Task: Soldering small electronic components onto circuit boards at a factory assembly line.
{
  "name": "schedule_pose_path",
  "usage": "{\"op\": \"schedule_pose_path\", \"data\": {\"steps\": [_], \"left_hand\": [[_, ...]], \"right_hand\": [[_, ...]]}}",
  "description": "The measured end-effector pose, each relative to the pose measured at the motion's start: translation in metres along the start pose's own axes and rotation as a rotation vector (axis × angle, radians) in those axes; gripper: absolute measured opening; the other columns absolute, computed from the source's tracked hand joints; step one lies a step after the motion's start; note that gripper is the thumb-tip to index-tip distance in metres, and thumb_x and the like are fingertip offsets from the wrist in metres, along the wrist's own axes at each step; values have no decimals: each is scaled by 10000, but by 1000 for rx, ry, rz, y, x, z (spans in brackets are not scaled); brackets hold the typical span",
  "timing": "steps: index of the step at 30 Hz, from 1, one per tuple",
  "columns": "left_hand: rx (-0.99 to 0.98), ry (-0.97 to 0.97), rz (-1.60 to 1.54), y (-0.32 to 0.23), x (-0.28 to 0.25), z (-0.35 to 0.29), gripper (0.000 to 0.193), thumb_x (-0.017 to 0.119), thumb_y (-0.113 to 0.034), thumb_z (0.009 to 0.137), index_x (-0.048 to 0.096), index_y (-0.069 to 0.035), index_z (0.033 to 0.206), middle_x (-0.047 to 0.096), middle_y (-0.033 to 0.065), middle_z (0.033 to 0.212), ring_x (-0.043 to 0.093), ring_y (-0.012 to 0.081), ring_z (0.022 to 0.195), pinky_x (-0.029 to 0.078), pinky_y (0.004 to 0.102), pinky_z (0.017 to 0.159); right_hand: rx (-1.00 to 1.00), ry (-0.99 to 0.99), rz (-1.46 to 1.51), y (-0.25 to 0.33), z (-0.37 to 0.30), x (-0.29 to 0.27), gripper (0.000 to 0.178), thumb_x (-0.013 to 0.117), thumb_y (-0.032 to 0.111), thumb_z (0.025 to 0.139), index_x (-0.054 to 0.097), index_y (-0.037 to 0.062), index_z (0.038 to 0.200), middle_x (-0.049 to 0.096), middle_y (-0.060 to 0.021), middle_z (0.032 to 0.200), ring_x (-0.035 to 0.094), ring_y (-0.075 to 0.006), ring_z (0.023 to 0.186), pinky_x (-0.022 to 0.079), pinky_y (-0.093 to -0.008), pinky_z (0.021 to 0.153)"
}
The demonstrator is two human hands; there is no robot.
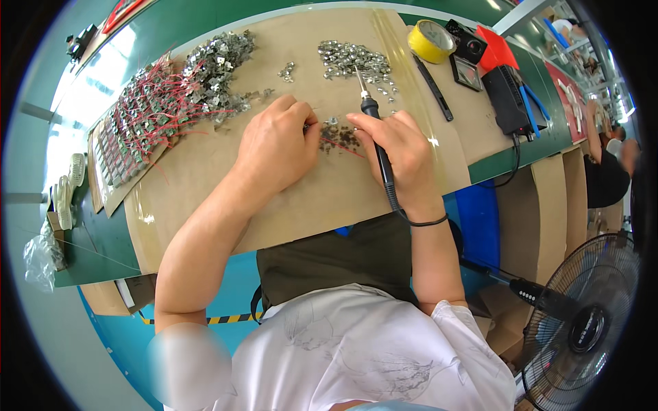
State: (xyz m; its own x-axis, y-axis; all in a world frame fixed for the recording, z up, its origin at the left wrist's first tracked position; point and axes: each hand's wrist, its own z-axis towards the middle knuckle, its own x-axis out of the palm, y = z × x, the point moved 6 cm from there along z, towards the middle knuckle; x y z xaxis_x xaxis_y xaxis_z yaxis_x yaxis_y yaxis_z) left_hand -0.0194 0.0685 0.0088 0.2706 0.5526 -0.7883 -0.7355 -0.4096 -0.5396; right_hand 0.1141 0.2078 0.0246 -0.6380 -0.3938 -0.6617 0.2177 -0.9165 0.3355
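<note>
A cardboard box [517, 212] stands right of the green table [103, 250]; its contents cannot be made out. A clear bag [41, 259] hangs by the left corner. Brown paper [188, 192] covers much of the tabletop, bearing red-wired parts [137, 116] and loose metal pieces [337, 58]. Above it, the right hand [404, 154] grips a soldering iron [371, 109], tip pointing away from the body. The left hand [279, 142] is curled narrow, its grip hidden. A fan [588, 329] stands lower right.
</note>
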Motion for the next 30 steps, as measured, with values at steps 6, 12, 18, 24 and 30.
{"op": "schedule_pose_path", "data": {"steps": [6,12,18,24,30], "left_hand": [[-21,23,-11,-1,-4,0,119,734,-138,904,751,-21,919,705,164,971,714,390,898,583,480,822],[-43,33,2,7,-11,1,120,739,-138,900,748,-21,922,707,159,984,711,379,915,581,472,827],[-36,-13,52,17,-28,3,146,774,-139,887,730,-14,949,707,165,992,710,379,911,579,476,817],[29,-179,-128,-3,-51,5,183,797,-102,889,680,-15,998,660,105,820,637,217,687,528,353,643],[48,-140,-427,-15,-50,15,92,743,-47,884,669,-2,917,618,56,703,526,106,567,455,271,551]], "right_hand": [[16,-10,16,2,1,-2,367,816,-80,839,758,61,1173,709,-83,850,612,-262,704,503,-382,667],[36,-148,72,-7,-3,-10,326,788,-28,920,744,47,1233,761,-73,910,623,-199,668,512,-327,625],[575,-510,587,-32,-36,-39,462,588,251,1144,552,-64,1481,780,-156,917,578,-74,572,528,-253,507],[654,-560,760,-45,-46,-36,455,617,303,1128,629,-58,1406,733,-106,834,582,-95,541,598,-320,494],[619,-356,714,-29,-58,-32,241,673,48,1059,703,-75,1264,742,-117,855,659,-107,603,652,-326,615]]}}
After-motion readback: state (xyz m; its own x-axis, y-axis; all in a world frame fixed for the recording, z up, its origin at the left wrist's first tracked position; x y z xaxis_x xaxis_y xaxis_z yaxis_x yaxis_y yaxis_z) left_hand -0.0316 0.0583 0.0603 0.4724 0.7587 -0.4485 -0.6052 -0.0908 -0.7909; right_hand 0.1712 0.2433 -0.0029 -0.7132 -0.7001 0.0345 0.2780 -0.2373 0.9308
